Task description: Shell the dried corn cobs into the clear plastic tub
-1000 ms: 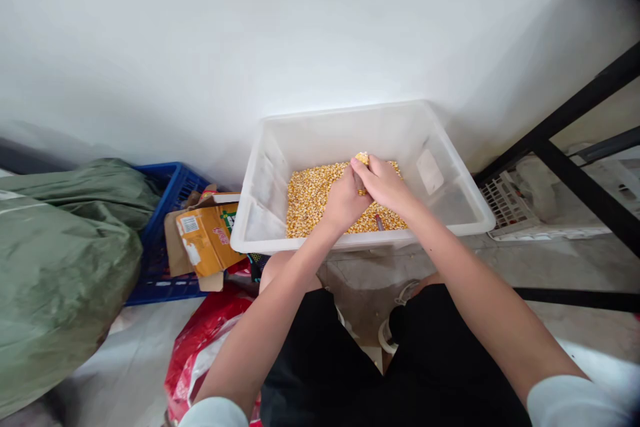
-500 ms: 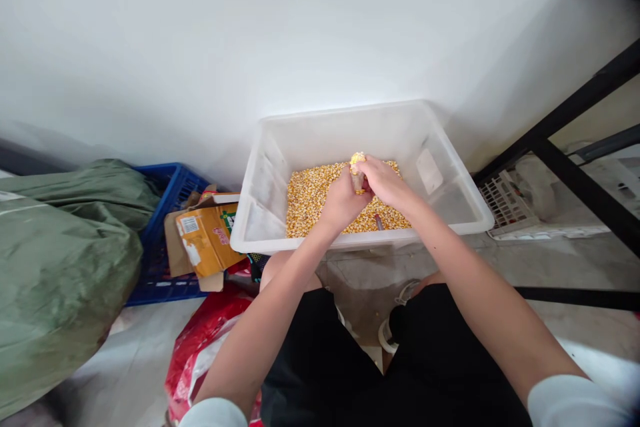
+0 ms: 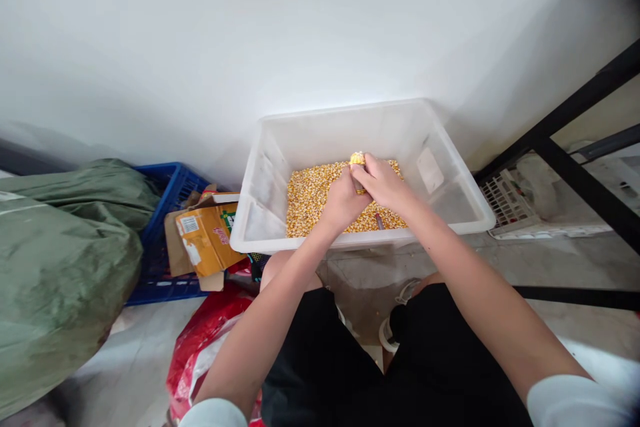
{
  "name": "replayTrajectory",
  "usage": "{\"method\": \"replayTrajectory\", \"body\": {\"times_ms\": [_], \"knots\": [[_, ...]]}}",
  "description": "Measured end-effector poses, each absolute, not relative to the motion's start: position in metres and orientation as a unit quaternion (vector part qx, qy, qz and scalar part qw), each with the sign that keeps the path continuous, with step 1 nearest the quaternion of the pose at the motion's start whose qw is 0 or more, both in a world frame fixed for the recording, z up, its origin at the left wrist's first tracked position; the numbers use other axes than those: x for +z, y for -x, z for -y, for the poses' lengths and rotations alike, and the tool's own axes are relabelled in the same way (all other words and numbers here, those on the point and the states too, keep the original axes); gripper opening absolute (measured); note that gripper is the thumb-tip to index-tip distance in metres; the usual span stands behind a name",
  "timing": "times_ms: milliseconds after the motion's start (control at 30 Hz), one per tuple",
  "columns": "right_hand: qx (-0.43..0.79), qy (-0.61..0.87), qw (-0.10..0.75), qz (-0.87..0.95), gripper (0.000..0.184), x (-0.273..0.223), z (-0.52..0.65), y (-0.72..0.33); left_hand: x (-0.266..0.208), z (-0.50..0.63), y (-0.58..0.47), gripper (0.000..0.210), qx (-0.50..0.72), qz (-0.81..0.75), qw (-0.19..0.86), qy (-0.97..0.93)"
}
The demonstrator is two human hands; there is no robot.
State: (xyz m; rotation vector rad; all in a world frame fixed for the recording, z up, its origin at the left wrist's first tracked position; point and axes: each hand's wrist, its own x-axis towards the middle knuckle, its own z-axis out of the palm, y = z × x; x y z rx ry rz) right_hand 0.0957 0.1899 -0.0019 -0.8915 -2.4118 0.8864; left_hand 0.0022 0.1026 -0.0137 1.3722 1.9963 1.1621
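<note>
1. corn cob [image 3: 357, 159] sits between both hands, above loose kernels [image 3: 310, 200] in the translucent bin [image 3: 345, 111].
2. left hand [image 3: 344, 200]: fingers clamped round the cob's lower part. right hand [image 3: 383, 183]: thumb and fingers closed on it, higher up.
3. progress, my judgement: many kernels are already off; this cob's tip bears more, so it looks unfinished.
4. from my feed i can't see the cob's covered middle, nor identify the reddish piece [image 3: 379, 221] among the kernels.

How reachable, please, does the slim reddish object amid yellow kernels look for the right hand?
Probably yes: the object lies exposed near the right hand, though that hand holds a yellow corncob.
</note>
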Motion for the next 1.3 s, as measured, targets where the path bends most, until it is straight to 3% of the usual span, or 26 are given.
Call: {"method": "replayTrajectory", "body": {"times_ms": [200,500,667,900,1067,1200,1300], "knots": [[0.416,0.279,0.232,0.834,0.026,0.003,-0.188,-0.101,-0.012,-0.102,0.001,0.019,0.450,-0.700,0.246,-0.497],[0.405,0.352,0.236,0.810,0.048,0.006,-0.185,-0.098,-0.013,-0.099,0.000,0.038,0.391,-0.757,0.118,-0.511],[0.419,0.366,0.238,0.796,0.047,0.004,-0.191,-0.097,-0.010,-0.099,-0.001,0.036,0.387,-0.766,0.125,-0.498],[0.588,0.406,0.310,0.627,0.033,-0.002,-0.205,-0.099,-0.004,-0.098,0.005,0.042,0.458,-0.767,0.144,-0.425],[0.693,0.403,0.335,0.495,0.026,0.005,-0.211,-0.101,-0.004,-0.098,0.008,0.015,0.542,-0.740,0.136,-0.375],[0.768,0.369,0.318,0.415,0.023,0.006,-0.212,-0.101,-0.011,-0.102,0.005,0.049,0.572,-0.682,0.240,-0.388],[0.792,0.367,0.285,0.396,0.014,0.006,-0.212,-0.101,-0.017,-0.105,0.007,0.052,0.599,-0.654,0.243,-0.393]]}}
